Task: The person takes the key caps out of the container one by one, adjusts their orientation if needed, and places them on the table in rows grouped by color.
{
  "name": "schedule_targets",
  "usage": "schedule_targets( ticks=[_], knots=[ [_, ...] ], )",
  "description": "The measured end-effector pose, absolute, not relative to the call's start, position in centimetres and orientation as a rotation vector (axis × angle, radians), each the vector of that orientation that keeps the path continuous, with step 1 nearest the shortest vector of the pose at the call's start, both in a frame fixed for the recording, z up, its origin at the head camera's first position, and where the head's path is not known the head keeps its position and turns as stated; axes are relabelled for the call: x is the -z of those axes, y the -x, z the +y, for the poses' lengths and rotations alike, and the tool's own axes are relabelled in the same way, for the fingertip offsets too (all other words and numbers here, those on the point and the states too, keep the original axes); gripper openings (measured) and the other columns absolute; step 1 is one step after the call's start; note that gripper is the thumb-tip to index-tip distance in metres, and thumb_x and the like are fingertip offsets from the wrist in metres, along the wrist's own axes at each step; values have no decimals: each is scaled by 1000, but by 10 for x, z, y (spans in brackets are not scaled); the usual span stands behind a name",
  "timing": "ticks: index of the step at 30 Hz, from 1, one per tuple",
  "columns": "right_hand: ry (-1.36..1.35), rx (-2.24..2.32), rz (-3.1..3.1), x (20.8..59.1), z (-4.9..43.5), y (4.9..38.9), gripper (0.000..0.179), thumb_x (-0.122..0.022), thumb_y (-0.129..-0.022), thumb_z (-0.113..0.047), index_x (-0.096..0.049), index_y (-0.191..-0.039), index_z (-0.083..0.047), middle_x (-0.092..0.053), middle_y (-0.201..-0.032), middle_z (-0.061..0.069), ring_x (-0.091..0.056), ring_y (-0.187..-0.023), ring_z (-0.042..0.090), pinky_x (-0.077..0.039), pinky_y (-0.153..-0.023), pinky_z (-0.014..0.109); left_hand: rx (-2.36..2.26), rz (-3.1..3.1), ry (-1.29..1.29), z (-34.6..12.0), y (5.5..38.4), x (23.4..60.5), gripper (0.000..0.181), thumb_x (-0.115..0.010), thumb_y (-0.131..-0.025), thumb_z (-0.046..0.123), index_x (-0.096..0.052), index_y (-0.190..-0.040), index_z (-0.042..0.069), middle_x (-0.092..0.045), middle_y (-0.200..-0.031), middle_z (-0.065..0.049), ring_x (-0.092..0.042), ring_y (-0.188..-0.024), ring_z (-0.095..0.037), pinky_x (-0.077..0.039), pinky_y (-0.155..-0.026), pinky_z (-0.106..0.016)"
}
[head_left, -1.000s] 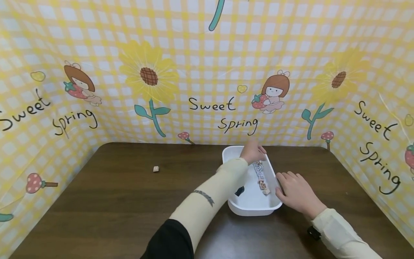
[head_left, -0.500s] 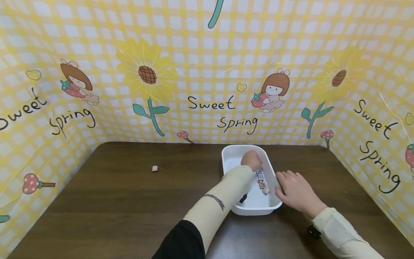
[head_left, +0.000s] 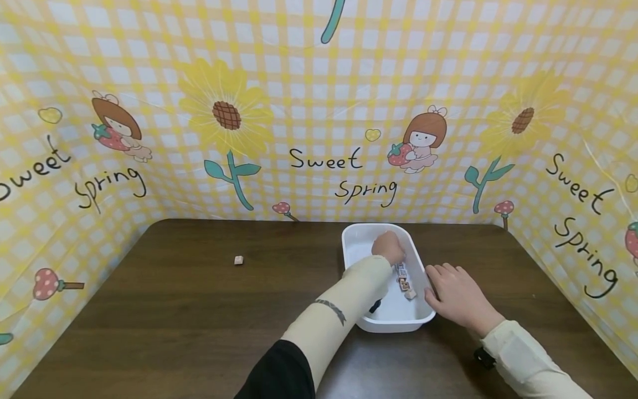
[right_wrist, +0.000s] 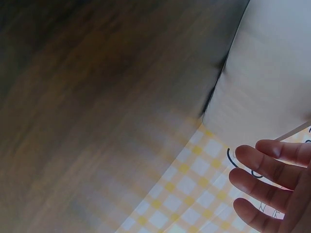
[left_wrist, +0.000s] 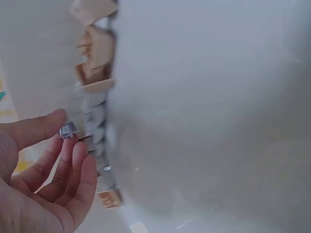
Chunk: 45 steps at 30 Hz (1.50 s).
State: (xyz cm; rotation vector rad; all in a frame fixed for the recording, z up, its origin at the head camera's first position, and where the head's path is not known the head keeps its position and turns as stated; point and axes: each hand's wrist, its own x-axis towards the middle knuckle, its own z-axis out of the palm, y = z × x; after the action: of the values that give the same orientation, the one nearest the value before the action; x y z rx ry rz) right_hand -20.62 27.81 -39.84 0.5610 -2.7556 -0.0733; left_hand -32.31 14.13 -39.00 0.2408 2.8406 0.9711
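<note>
My left hand [head_left: 389, 247] reaches inside a white plastic bin [head_left: 351, 238]. In the left wrist view, its thumb and fingers pinch a small translucent grey keyboard switch [left_wrist: 67, 129]. Beside the fingertips runs a row of similar grey switches [left_wrist: 97, 119], with beige keycaps [left_wrist: 101, 46] at one end and a small beige piece [left_wrist: 111, 198] at the other. The left hand and sleeve cover part of this row in the head view. My right hand [head_left: 461, 296] is at the bin's right outer side, fingertips at its rim; its fingers look relaxed in the right wrist view.
A single small beige keycap [head_left: 238, 260] lies on the dark wooden table [head_left: 164, 310], left of the bin. A yellow checked cloth [head_left: 309, 111] printed with flowers and figures hangs around the table's back and sides. Each wrist carries a small black device [head_left: 484, 357].
My left hand has come from near the bin's far right rim down and towards me into the bin, over the row. For the last half second it has barely moved. The right hand stays put.
</note>
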Motion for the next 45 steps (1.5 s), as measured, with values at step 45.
schedule_targets(
  ticks=[45],
  knots=[
    [-578,80,-2742,396,277,205,30,-59,-81,-23,-60,-101,-1,-65,-86,9,-55,-76,22,-44,-63,38,-1335,2459,-868,-73,247,330,19,-69,-85,15,-71,-103,16,-70,-101,-3,-64,-86,-10,-53,-80,-25]
  ],
)
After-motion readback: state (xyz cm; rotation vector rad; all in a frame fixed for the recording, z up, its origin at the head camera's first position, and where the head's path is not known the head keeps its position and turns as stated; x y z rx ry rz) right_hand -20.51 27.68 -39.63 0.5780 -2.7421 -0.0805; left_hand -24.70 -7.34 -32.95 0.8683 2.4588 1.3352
